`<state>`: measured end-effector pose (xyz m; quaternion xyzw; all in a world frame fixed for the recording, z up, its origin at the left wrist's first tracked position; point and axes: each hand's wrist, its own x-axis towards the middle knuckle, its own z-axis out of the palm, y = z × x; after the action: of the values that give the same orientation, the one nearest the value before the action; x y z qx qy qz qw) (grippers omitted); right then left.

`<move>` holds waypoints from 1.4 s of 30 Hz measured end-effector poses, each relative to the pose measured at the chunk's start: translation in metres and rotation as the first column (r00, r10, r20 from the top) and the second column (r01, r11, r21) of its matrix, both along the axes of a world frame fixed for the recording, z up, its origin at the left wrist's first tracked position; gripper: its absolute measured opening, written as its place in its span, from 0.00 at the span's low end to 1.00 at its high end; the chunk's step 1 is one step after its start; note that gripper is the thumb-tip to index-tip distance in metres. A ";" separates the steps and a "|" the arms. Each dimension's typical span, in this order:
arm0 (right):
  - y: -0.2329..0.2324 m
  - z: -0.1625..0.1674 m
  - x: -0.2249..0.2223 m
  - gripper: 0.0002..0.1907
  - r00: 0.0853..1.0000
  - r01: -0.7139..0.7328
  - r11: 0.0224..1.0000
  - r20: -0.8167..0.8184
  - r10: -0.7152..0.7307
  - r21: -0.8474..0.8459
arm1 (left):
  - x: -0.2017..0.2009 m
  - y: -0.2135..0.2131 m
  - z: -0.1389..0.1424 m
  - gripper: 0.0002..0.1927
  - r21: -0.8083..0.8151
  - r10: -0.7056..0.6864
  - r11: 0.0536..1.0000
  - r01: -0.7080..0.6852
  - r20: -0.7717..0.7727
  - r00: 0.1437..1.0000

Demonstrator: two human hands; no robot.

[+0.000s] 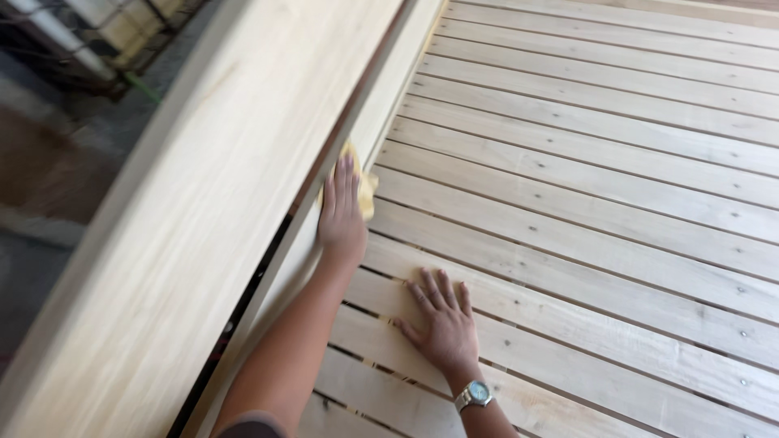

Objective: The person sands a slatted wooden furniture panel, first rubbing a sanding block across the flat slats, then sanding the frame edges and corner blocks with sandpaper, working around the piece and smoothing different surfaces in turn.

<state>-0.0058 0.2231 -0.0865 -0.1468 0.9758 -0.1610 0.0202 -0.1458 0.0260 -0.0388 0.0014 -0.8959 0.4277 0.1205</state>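
Yellow pad (pixel 367 188) — probably sandpaper or a cloth, too blurred to tell — sits pressed against the inner face of the side rail (pixel 357 146), just under the rail's top edge and above the slats. Only its right part and a bit above the fingertips show; the rest is hidden under the hand.

Left hand (pixel 341 215) lies flat on the pad, fingers straight and together, pointing up along the rail. Grip is not clenched — the palm pins the pad to the wood rather than wrapping it. The left forearm runs down to the bottom edge of the frame.

Right hand (pixel 442 320) rests on the slats (pixel 584 203), palm down, fingers spread, grip released and holding nothing. It is near the left hand but apart from it, lower in the frame. A silver watch (pixel 475 395) sits on the right wrist.

The slats are pale bare wood, laid side by side with narrow gaps, nail heads dotted along them. They run from the rail out to the right across most of the view.

Left of the rail is a wide pale board (pixel 203 211), slanting across the frame, a dark gap between it and the rail. Beyond it, a dark blurred floor (pixel 49 162).
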 end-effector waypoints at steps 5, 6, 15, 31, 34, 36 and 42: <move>0.000 0.000 0.000 0.41 0.999 0.020 0.998 0.045 -0.017 -0.051 | -0.136 0.042 0.010 0.34 -0.027 0.075 0.997 -0.075 -0.001 0.997; -0.002 0.001 0.001 0.40 0.999 0.026 0.998 0.042 -0.024 -0.059 | -0.135 0.042 0.005 0.34 -0.048 0.077 0.996 -0.075 0.025 0.997; 0.003 0.001 0.000 0.38 0.999 0.008 0.998 -0.048 -0.010 -0.061 | 0.026 -0.004 -0.021 0.35 -0.028 0.053 0.998 -0.049 0.160 0.986; 0.000 0.007 0.001 0.40 0.999 0.023 1.000 0.049 -0.023 0.015 | 0.018 -0.005 0.003 0.36 -0.043 -0.028 0.998 0.036 0.186 0.982; 0.000 0.006 0.002 0.39 0.998 0.023 0.998 0.052 -0.025 0.050 | 0.127 -0.030 0.011 0.36 -0.092 0.020 0.996 0.007 0.290 0.957; 0.000 0.003 0.003 0.39 0.999 0.015 0.997 0.039 -0.018 0.076 | 0.191 -0.040 0.024 0.37 -0.068 0.032 0.998 -0.012 0.298 0.954; 0.000 -0.009 -0.002 0.40 0.999 0.010 0.986 0.033 -0.016 0.169 | 0.300 -0.040 0.110 0.30 0.451 -0.065 0.847 -0.280 0.611 0.789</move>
<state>-0.0076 0.2227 -0.0956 -0.1356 0.9863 -0.0802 0.0480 0.1543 -0.0141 0.0709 -0.0497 -0.9658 0.1533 -0.2029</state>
